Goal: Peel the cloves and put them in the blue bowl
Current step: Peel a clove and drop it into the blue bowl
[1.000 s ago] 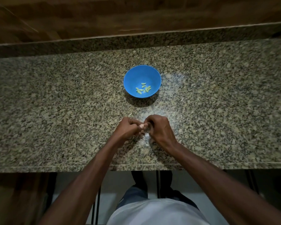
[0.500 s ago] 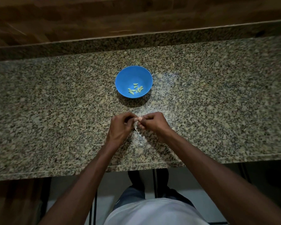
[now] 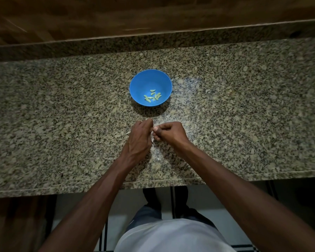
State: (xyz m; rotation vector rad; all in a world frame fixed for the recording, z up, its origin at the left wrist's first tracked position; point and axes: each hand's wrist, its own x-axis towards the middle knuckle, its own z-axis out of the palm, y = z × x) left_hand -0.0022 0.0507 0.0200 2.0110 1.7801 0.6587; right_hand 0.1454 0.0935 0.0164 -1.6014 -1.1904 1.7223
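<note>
Left hand: the left hand (image 3: 139, 138) lies knuckles-up over the counter, fingers curled in toward the right hand; its fingertips are hidden under its own back, so whether it pinches anything cannot be told.
Right hand: the right hand (image 3: 170, 132) is closed into a loose fist, thumb and forefinger pinched on a small pale clove (image 3: 155, 128) at the point where the two hands meet.
Clove in work: only a sliver shows between the fingertips; peeled or unpeeled cannot be told.
Peel scraps: thin whitish skins (image 3: 154, 143) lie on the counter just under and between the hands; one more sliver (image 3: 128, 133) shows at the left hand's outer edge. Too small and glossy to count surely.
Obstruction: both hands cover the working spot, and both forearms cross the near edge of the counter.
Blue bowl: one blue bowl (image 3: 135, 88) stands upright on the counter beyond the hands, near them but not touching.
Bowl contents: about seven pale green peeled cloves (image 3: 152, 96) lie clustered on the bottom, toward the near right side.
Counter: one speckled granite counter (image 3: 62, 115) carries everything; a raised granite lip runs along its far edge.
Backing: wood panelling (image 3: 116, 15) rises behind the lip.
Below: a white shirt (image 3: 171, 237) and dark trousers are visible under the counter's near edge.
</note>
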